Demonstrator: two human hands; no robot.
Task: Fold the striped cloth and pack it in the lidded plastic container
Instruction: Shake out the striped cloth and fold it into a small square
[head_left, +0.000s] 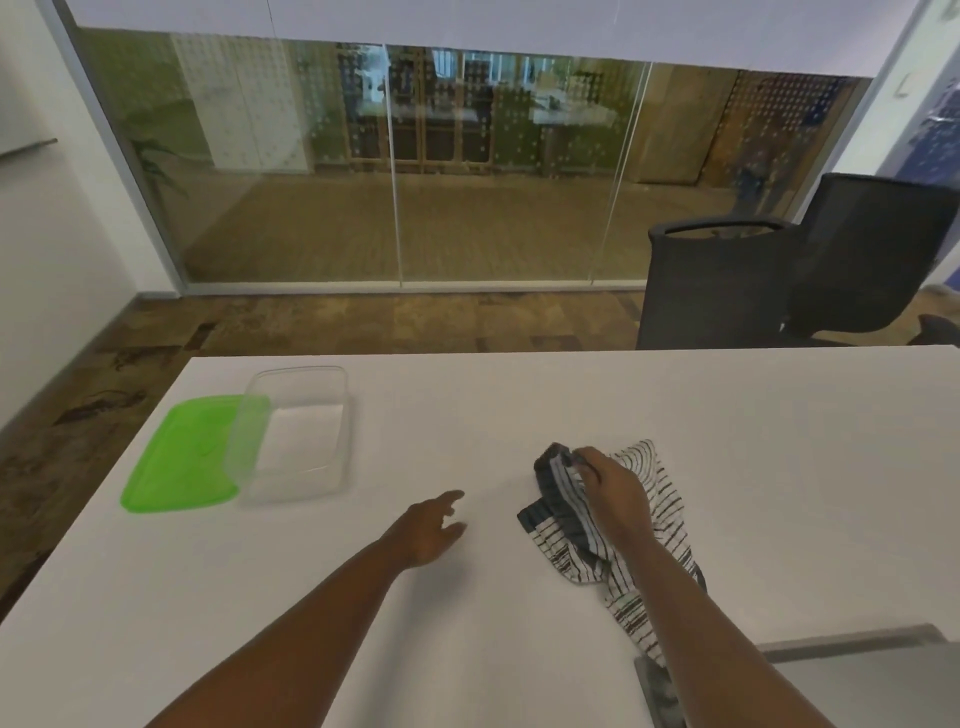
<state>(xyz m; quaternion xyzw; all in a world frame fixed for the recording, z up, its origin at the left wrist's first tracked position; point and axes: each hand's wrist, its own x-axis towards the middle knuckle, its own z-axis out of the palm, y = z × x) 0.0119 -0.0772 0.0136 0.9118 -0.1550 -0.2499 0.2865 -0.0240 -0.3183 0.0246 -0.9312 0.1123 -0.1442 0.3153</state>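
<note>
The striped cloth (613, 525) lies crumpled on the white table (467, 623), right of centre, its long axis running from a bunched dark-edged end far from me down toward my right forearm. My right hand (610, 488) sits on top, fingers pinching that far end. My left hand (434, 525) hovers just left of the cloth, fingers loosely spread, holding nothing. The clear container (296, 431) stands open well to the left, its green lid (182, 452) beside it, so my left hand is nearer it.

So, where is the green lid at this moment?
In the head view the green lid lies flat on the white table, far left, with its right edge tucked under the open clear container, well away from both hands.
</note>
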